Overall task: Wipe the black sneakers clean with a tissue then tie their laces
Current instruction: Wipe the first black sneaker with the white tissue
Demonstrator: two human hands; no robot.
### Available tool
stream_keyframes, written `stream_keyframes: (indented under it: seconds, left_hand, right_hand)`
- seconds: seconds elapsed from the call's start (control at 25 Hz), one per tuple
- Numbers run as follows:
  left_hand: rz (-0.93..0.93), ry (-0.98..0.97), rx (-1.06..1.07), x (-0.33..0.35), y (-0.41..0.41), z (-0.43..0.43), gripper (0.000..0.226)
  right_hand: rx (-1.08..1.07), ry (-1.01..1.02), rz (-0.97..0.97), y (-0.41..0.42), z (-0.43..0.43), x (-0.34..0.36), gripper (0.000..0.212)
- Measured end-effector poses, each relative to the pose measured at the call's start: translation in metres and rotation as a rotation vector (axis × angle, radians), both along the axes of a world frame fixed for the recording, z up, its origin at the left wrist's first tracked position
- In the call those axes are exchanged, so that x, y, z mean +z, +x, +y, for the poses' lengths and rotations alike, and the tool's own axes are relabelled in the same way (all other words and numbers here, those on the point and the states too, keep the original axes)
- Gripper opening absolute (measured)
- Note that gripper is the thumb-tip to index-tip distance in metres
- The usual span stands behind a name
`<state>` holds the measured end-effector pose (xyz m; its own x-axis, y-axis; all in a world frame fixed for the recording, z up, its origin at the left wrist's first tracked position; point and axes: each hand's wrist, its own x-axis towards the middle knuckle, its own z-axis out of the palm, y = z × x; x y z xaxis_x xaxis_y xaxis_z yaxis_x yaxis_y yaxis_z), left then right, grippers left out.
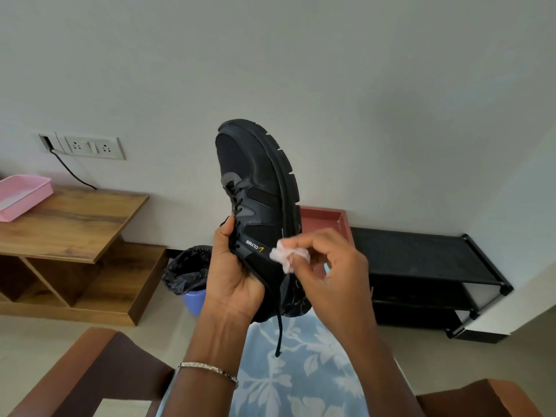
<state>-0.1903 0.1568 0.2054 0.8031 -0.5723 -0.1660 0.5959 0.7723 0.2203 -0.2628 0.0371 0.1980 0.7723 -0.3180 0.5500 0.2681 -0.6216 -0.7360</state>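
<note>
item 1: black sneaker (pixel 258 206), held up at frame centre, toe toward 12 o'clock, sole turned to 3 o'clock, heel at 6 o'clock.
item 2: left hand (pixel 234 272), clasped around the sneaker's collar on its 7 o'clock side, thumb laid along the eyelets.
item 3: right hand (pixel 334 266), at the sneaker's 4 o'clock, fingertips pinched on item 4.
item 4: tissue (pixel 285 255), white, crumpled, held against the side panel beside the printed logo.
item 5: lace (pixel 279 326), one loose end hung toward 6 o'clock over a blue floral cloth (pixel 301 356).
surroundings: lined bin (pixel 186 272) at 8 o'clock; wooden shelf unit (pixel 75 224) with pink tray (pixel 21 197) at 9 o'clock; black shoe rack (pixel 421 260) at 3 o'clock.
</note>
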Motion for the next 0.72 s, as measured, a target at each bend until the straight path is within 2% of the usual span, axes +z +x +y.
stream_keyframes:
  seconds: [0.08, 0.16, 0.32, 0.44, 0.64, 0.72]
  left_hand:
    - [0.008, -0.012, 0.037, -0.002, 0.003, 0.001, 0.048]
    - [0.004, -0.024, 0.032, -0.002, 0.004, -0.002, 0.047]
    - [0.0, 0.0, 0.014, 0.001, -0.002, -0.008, 0.047]
    - [0.032, -0.005, 0.041, -0.002, -0.002, -0.004, 0.042]
    - [0.014, -0.034, 0.016, -0.001, 0.002, 0.0, 0.045]
    - [0.018, -0.048, -0.031, -0.002, 0.003, -0.003, 0.045]
  right_hand:
    - [0.086, -0.005, 0.197, -0.011, -0.009, 0.002, 0.017]
    - [0.108, -0.008, 0.276, -0.008, -0.019, 0.013, 0.017]
    - [-0.054, -0.002, 0.047, 0.016, -0.027, 0.04, 0.013]
    - [0.003, -0.009, 0.028, 0.019, -0.028, 0.041, 0.015]
    - [0.17, -0.103, 0.436, -0.012, -0.04, 0.031, 0.016]
    - [0.173, -0.022, 0.443, -0.013, -0.044, 0.035, 0.015]
